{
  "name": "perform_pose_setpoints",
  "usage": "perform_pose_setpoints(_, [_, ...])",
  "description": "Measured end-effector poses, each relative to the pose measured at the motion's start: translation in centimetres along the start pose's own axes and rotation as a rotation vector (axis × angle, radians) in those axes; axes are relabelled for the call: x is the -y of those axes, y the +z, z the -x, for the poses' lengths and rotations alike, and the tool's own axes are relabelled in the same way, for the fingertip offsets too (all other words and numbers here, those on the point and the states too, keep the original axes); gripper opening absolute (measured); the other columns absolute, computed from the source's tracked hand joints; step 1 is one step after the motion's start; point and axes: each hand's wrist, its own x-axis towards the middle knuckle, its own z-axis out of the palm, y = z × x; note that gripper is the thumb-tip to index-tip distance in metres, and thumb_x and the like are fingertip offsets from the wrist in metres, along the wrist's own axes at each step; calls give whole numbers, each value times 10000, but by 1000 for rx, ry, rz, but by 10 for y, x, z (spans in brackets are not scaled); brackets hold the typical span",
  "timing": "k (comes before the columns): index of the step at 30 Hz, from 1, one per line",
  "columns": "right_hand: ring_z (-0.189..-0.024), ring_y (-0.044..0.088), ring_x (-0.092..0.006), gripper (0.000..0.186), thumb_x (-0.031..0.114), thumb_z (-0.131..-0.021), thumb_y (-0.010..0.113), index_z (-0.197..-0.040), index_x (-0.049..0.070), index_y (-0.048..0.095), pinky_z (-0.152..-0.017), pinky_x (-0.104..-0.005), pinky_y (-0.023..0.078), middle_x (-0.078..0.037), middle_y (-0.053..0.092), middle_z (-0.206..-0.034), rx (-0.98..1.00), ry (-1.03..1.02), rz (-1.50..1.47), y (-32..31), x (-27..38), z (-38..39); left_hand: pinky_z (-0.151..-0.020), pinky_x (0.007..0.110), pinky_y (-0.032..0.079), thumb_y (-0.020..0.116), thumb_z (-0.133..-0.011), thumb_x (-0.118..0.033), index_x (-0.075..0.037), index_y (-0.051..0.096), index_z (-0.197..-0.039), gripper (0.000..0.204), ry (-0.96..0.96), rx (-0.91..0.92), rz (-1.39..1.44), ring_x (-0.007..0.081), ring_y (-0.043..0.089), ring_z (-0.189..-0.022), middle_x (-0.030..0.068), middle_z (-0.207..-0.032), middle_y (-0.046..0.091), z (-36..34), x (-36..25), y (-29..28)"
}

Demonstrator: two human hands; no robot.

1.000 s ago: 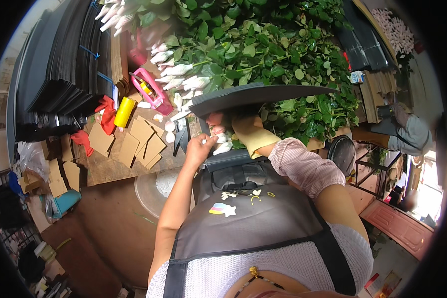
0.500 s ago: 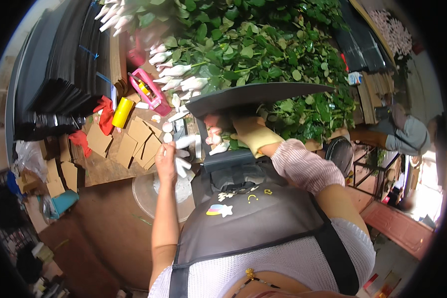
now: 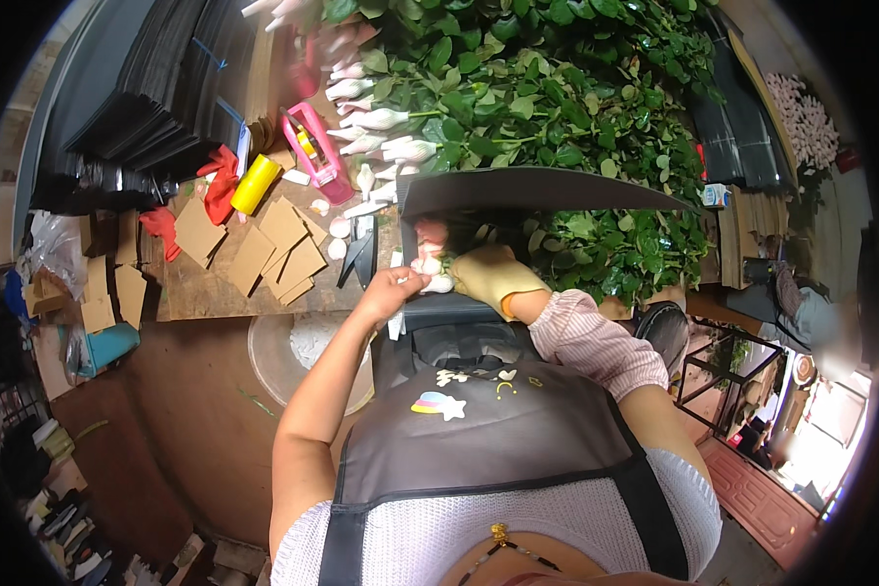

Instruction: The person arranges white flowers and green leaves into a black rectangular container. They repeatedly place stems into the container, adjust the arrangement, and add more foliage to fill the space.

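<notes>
My left hand [image 3: 393,293] is bare and pinches at the tip of a white-wrapped rosebud [image 3: 439,283]; a white bud sleeve [image 3: 397,325] hangs below its fingers. My right hand [image 3: 498,273], in a yellow glove, curls around rose stems just behind that bud; the fingertips are partly hidden. Pink roses [image 3: 430,234] lie beside both hands inside a folded black sheet [image 3: 537,191], whose upper flap stands up over them. Beyond the flap spreads a large heap of leafy rose stems [image 3: 547,107], with white-wrapped buds [image 3: 376,119] at their left end.
Brown cardboard pieces [image 3: 283,230], a yellow roll [image 3: 256,186], a pink tape dispenser [image 3: 327,171] and black scissors [image 3: 359,256] lie left on the wooden table [image 3: 190,305]. Black sheets [image 3: 156,107] are stacked farther left. A round tub [image 3: 264,361] stands below the edge.
My left hand has moved right, from over the tub with several white sleeves to the wrapped bud. Most of those sleeves are gone from it. My right hand stays in the folded sheet.
</notes>
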Motion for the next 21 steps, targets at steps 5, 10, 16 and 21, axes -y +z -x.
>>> perform_pose_setpoints(5, [-893, 703, -373, 210, 289, -877, 711, -969, 100, 713, -805, -443, 541, -168, 726, -919, -75, -16, -96, -4, 4, 6, -675, 233, 379, 727, -931, -203, -77, 659, -722, 254, 39, -104, 238, 59, 502, -708, -44, -743, 606, 7, 19, 6])
perform_pose_setpoints(10, [-882, 699, -369, 238, 296, -905, 714, -1026, 92, 695, -788, -455, 534, -161, 724, -931, -110, -23, -229, -5, 3, 8, -669, 230, 368, 720, -924, -213, -90, 635, -702, 267, 66, -102, 329, 60, 493, -704, -38, -722, 597, 12, 15, 10])
perform_pose_setpoints(16, [-910, 706, -349, 295, 323, -910, 728, -1089, 92, 692, -816, -445, 543, -149, 732, -975, -184, -107, -209, -10, -2, 23, -671, 232, 376, 720, -917, -226, -97, 648, -715, 251, 45, -103, 439, 71, 496, -688, -41, -709, 582, 10, 27, 7])
perform_pose_setpoints(21, [-961, 714, -340, 292, 293, -886, 735, -1139, 147, 729, -860, -434, 549, -136, 741, -1060, 19, -46, -189, -7, -1, 8, -662, 230, 378, 713, -915, -224, -99, 655, -731, 230, 25, -75, 435, 72, 504, -684, -38, -721, 587, 12, 20, 6])
